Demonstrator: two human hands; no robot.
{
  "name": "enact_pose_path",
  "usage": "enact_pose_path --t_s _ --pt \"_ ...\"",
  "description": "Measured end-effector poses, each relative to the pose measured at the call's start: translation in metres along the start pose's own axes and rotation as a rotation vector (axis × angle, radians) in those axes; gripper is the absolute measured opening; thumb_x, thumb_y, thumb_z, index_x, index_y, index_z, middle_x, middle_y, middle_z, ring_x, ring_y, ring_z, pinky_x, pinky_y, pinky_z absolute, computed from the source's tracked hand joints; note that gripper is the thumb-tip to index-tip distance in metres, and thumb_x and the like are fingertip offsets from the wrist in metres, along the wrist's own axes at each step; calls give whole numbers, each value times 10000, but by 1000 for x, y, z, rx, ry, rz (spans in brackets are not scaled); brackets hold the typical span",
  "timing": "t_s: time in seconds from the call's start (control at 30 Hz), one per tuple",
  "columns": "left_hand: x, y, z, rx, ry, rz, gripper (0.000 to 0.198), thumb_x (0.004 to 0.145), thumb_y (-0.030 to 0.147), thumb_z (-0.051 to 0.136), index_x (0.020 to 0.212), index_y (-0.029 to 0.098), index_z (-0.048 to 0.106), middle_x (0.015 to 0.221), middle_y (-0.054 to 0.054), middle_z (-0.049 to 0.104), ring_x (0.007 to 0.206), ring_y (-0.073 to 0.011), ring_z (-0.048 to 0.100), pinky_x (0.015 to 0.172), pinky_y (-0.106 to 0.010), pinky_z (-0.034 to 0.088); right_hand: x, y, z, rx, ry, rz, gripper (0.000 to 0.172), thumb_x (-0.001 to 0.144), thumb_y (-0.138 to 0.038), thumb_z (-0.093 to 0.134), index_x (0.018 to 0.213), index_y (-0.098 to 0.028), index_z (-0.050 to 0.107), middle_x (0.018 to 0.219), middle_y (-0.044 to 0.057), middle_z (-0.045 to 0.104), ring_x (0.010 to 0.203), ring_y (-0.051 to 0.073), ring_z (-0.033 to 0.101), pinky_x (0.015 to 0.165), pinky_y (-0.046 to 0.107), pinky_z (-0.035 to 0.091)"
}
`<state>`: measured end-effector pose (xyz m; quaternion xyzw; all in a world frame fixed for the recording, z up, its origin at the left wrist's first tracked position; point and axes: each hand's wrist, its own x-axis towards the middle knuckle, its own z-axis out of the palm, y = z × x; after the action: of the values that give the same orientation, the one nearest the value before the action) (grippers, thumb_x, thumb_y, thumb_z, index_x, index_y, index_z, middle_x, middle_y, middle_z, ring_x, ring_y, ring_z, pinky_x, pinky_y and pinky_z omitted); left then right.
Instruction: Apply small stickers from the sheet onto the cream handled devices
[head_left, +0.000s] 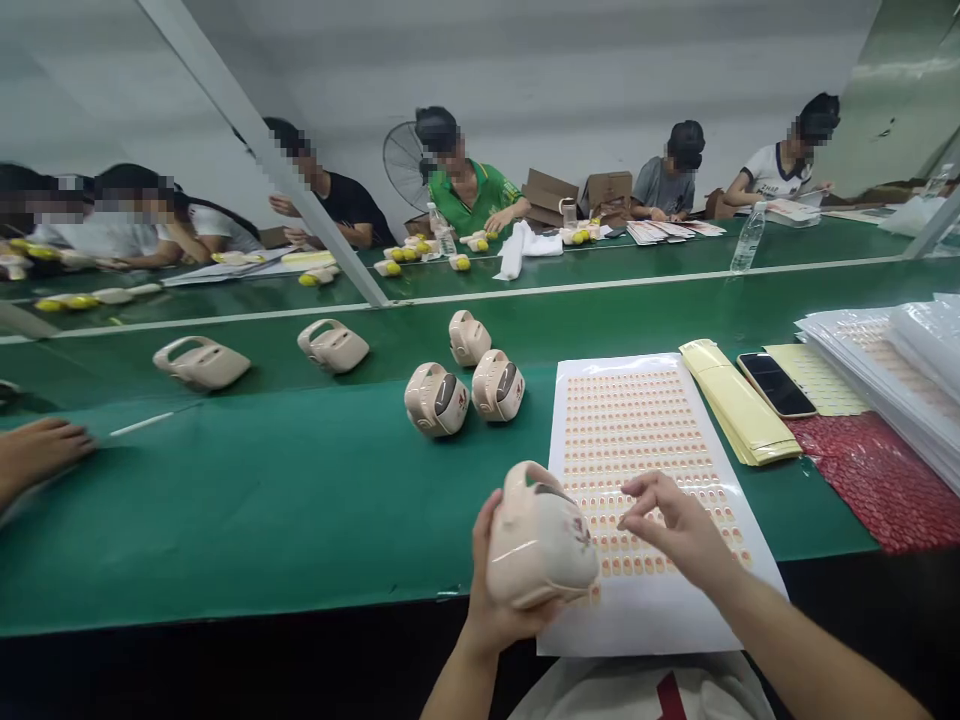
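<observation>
My left hand (491, 600) grips a beige plastic toy shell (538, 545) with a handle, held just above the near edge of the green table. My right hand (675, 525) hovers over a white sticker sheet (637, 430) covered with rows of small orange stickers. Its thumb and fingers are pinched together on the sheet; whether a sticker is between them is too small to tell. Three more beige shells (436, 400) (498, 387) (468, 338) stand just beyond, left of the sheet.
Two beige shells (202, 362) (333, 346) lie further left on the green belt (262, 480). Yellow backing strips (739, 405), a phone (775, 384), clear sheet stacks (892, 370) and a red bag (877, 480) sit to the right. A co-worker's hand (37, 450) rests at left; several people work across the table.
</observation>
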<state>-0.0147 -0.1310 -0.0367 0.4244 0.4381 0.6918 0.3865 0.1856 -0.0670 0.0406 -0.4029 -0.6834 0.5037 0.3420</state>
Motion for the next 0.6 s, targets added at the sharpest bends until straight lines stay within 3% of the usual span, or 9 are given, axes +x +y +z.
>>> enact_pose_path --t_s 0.1,0.2,0.37,0.6 --pt "-1 2 -4 335 -246 248 1085 415 159 799 1341 389 282 1322 -63 459 1145 -371 491 930 -533 430 19 -31 -9 126 -143 -49 203 717 -391 664 663 -207 598 966 53 535 1024 224 497 922 416 378" --pt "1 9 -4 521 -444 409 1063 515 239 777 1390 312 179 1361 -139 396 1174 -384 465 936 -548 423 24 -44 -3 95 -256 -94 125 704 -305 670 659 -207 607 971 40 526 982 201 507 935 409 361" --pt "5 16 -2 606 -478 470 1036 549 233 766 1392 257 164 1338 -194 400 1169 -382 472 906 -539 441 22 -42 8 14 -287 -76 100 700 -216 661 639 -191 587 974 40 490 997 194 492 914 387 391" --pt "11 22 0 640 -497 498 1048 534 210 776 1388 257 170 1312 -193 443 1165 -366 483 892 -516 454 22 -43 4 -100 -306 -152 113 712 -124 646 653 -179 567 947 39 479 953 179 512 857 373 455"
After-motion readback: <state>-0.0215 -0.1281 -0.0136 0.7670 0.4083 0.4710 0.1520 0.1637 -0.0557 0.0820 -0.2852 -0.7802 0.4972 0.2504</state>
